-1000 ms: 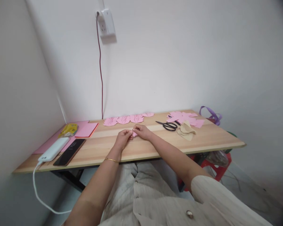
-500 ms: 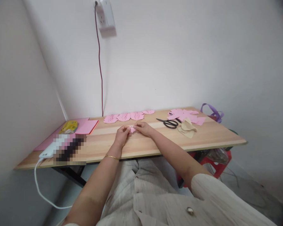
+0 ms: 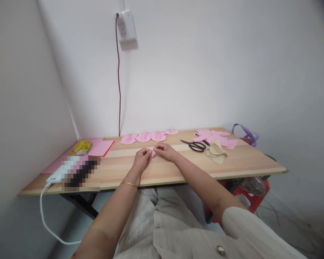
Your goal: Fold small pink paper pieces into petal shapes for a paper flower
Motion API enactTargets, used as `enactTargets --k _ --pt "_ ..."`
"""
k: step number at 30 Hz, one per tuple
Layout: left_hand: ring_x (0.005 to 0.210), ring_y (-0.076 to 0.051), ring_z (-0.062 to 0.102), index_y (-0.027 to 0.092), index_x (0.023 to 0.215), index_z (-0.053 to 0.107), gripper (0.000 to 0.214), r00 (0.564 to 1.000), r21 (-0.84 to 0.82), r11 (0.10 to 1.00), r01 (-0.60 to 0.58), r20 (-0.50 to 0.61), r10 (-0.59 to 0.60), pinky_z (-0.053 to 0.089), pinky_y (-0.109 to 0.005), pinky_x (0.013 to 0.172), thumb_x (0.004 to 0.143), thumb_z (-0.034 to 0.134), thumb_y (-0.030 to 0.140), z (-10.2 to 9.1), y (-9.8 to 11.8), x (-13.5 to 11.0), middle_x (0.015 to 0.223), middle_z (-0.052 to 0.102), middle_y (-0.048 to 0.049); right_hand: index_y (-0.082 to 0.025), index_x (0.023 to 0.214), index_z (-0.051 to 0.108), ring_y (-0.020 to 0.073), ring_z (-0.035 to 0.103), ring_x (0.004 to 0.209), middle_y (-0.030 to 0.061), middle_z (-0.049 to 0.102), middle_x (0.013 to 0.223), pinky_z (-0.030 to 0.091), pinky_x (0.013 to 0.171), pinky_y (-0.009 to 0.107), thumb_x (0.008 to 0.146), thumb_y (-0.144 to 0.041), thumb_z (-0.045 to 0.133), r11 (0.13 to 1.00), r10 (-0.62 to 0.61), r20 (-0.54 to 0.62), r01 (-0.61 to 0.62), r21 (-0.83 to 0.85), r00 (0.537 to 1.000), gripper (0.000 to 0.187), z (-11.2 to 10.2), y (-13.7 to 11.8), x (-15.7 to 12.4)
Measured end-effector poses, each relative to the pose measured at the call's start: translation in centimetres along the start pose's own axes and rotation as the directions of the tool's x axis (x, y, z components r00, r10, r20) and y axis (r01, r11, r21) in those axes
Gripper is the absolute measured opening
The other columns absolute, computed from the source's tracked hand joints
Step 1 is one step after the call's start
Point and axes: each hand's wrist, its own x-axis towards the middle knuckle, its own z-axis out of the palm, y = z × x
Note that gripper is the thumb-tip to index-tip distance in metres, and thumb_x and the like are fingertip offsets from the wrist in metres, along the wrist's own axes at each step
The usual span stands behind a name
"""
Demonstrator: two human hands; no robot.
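Observation:
Both hands meet over the middle of the wooden table (image 3: 232, 163). My left hand (image 3: 142, 158) and my right hand (image 3: 164, 151) are both pinched on one small pink paper piece (image 3: 152, 153), which is mostly hidden by the fingers. A gold bangle sits on my left wrist. Just behind the hands lies a row of folded pink paper pieces (image 3: 148, 137).
Black scissors (image 3: 196, 145), a heap of pink paper cut-outs (image 3: 213, 136) and a beige scrap (image 3: 216, 151) lie to the right. Pink sheets (image 3: 102, 147), a yellow object (image 3: 81, 147) and a blurred white device with a cable are at the left. A red cord hangs from the wall socket (image 3: 126, 28).
The hands stay together on the pink piece with only small finger movements. The view has shifted slightly as my head moved.

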Motion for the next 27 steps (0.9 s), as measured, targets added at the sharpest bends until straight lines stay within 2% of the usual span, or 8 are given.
enactTargets --k 5,9,14,20,23,27 --pt "0.044 -0.008 0.039 0.016 0.068 0.058 0.023 1.0 0.043 0.999 0.0 0.002 0.0 0.029 -0.021 0.047 0.068 0.066 0.038 0.2 0.2 -0.2 0.049 0.049 0.0046 -0.014 0.081 0.062 0.0119 0.052 0.067 0.0005 0.06 0.073 0.041 0.066 0.025 0.075 -0.039 0.061 1.0 0.026 -0.003 -0.026 -0.012 1.0 0.026 0.2 -0.1 0.0" --pt "0.044 -0.008 0.037 0.016 0.067 0.057 0.024 1.0 0.098 0.995 -0.015 0.011 0.014 0.028 -0.021 0.046 0.07 0.065 0.039 0.1 0.0 -0.2 0.048 0.048 0.0048 -0.015 0.08 0.061 0.0126 0.052 0.066 0.0012 0.061 0.072 0.041 0.065 0.026 0.075 -0.038 0.06 1.0 0.009 0.012 -0.009 -0.024 1.0 0.024 0.2 -0.5 -0.2" --pt "0.043 -0.007 0.034 0.016 0.064 0.055 0.026 0.999 0.184 0.982 -0.031 0.049 0.023 0.027 -0.021 0.047 0.07 0.065 0.04 -0.2 -0.3 0.0 0.047 0.046 0.0056 -0.016 0.076 0.057 0.0115 0.048 0.061 -0.0013 0.055 0.065 0.037 0.06 0.024 0.078 -0.036 0.057 0.996 -0.021 0.049 0.026 -0.09 0.999 0.02 0.3 -0.6 -0.3" --pt "0.047 -0.009 0.041 0.017 0.063 0.058 0.021 0.997 0.257 0.964 -0.062 -0.025 0.071 0.032 -0.022 0.05 0.069 0.064 0.036 -0.1 -0.1 0.0 0.049 0.05 0.0041 -0.017 0.07 0.053 0.0115 0.042 0.061 -0.0012 0.05 0.064 0.033 0.06 0.024 0.079 -0.022 0.052 0.926 -0.205 0.004 0.195 -0.323 0.979 0.01 1.0 0.0 0.0" --pt "0.046 -0.009 0.041 0.016 0.065 0.061 0.021 0.997 0.181 0.982 -0.047 -0.046 0.056 0.03 -0.022 0.048 0.067 0.067 0.037 0.2 0.1 -0.2 0.048 0.049 0.0041 -0.017 0.07 0.052 0.012 0.042 0.062 -0.0007 0.051 0.065 0.032 0.061 0.025 0.08 -0.021 0.05 0.915 -0.232 -0.022 0.211 -0.343 0.972 0.01 1.1 0.1 0.0" --pt "0.042 -0.007 0.036 0.015 0.084 0.065 0.031 1.0 -0.04 0.999 0.025 -0.001 -0.025 0.025 -0.021 0.044 0.064 0.072 0.039 0.5 0.4 -0.2 0.047 0.046 0.0063 -0.017 0.074 0.053 0.0118 0.043 0.062 -0.0012 0.05 0.066 0.033 0.061 0.024 0.082 -0.027 0.05 0.951 -0.177 -0.067 0.153 -0.269 0.982 0.014 0.8 0.1 0.1"
